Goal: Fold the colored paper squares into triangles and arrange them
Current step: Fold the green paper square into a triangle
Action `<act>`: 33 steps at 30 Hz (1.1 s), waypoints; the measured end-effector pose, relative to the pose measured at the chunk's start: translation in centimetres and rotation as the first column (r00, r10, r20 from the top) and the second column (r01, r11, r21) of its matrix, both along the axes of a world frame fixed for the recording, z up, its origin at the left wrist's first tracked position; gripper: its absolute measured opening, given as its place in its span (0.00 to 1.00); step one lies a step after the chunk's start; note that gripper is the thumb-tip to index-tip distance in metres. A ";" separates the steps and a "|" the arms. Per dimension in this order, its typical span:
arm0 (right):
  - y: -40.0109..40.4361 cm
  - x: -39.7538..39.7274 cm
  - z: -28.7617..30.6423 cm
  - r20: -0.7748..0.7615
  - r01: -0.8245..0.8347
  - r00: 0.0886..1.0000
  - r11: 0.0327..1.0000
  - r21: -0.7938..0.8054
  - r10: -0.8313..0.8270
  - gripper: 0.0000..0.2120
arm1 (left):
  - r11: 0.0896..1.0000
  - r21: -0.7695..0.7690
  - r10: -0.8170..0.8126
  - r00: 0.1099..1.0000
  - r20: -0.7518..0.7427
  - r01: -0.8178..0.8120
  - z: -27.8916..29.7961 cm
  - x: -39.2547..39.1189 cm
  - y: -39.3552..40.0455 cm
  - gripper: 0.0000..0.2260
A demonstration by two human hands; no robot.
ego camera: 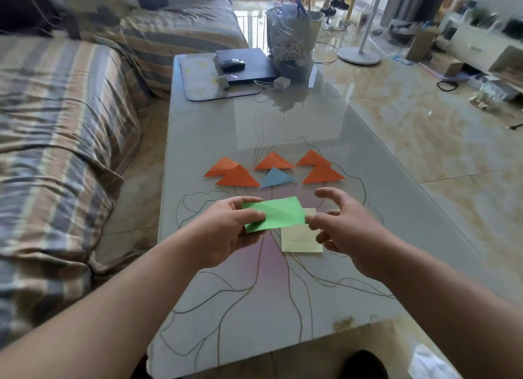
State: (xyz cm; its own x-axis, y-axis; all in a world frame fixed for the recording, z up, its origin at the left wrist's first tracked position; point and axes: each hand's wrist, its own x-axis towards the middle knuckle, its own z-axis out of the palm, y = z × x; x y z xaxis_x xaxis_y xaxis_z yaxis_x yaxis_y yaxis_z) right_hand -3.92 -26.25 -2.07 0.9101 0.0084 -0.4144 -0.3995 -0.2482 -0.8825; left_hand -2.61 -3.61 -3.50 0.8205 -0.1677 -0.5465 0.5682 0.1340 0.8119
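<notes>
My left hand (pixel 226 231) pinches the left end of a green paper (pixel 276 213) and holds it just above the table. My right hand (pixel 348 226) is at the paper's right corner with fingers spread and curled; its thumb tip touches that corner. A pale yellow paper square (pixel 300 241) lies flat on the table under the green one's right side. Beyond them several orange folded triangles (pixel 237 177) sit in two rows, with one blue triangle (pixel 276 177) in the middle of the nearer row.
The glass table (pixel 254 293) runs away from me. At its far end are a mat, a dark laptop (pixel 249 67) with a mouse (pixel 232 64) on it, and a plastic-wrapped basket (pixel 291 39). A striped sofa (pixel 56 124) borders the left side.
</notes>
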 end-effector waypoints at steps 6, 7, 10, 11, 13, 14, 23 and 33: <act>2.0 -3.6 0.5 0.061 -0.078 0.995 0.995 0.058 0.075 0.20 | 0.999 0.013 0.036 0.999 -0.006 -0.036 0.5 -2.0 1.2 0.09; 2.3 -3.6 0.5 0.068 -0.117 0.991 0.992 0.052 0.113 0.18 | 0.998 0.009 0.056 0.998 -0.006 -0.056 0.5 -2.2 1.3 0.08; 2.8 -2.7 1.0 0.083 -0.218 0.974 0.969 0.118 0.209 0.13 | 0.996 0.011 0.094 0.996 0.006 -0.094 0.5 -2.6 1.7 0.07; 2.7 -2.2 1.1 0.087 -0.250 0.967 0.956 0.153 0.239 0.13 | 0.995 0.023 0.092 0.996 0.017 -0.092 0.6 -2.6 1.9 0.07; 2.7 -1.5 1.2 0.104 -0.325 0.945 0.930 0.173 0.311 0.17 | 0.996 0.042 0.078 0.996 0.040 -0.079 0.9 -2.5 2.4 0.08; 2.7 -1.3 1.0 0.122 -0.357 0.932 0.921 0.154 0.340 0.20 | 0.996 0.045 0.069 0.996 0.048 -0.071 1.1 -2.4 2.7 0.10; 3.1 -0.9 -0.4 0.331 -0.476 0.799 0.864 -0.162 0.502 0.11 | 0.983 0.058 -0.177 0.984 0.032 0.175 2.0 -1.8 4.7 0.18; 3.3 -0.9 -0.2 0.310 -0.548 0.788 0.835 -0.038 0.531 0.07 | 0.997 0.077 -0.007 0.996 0.091 0.000 2.3 -1.9 3.4 0.14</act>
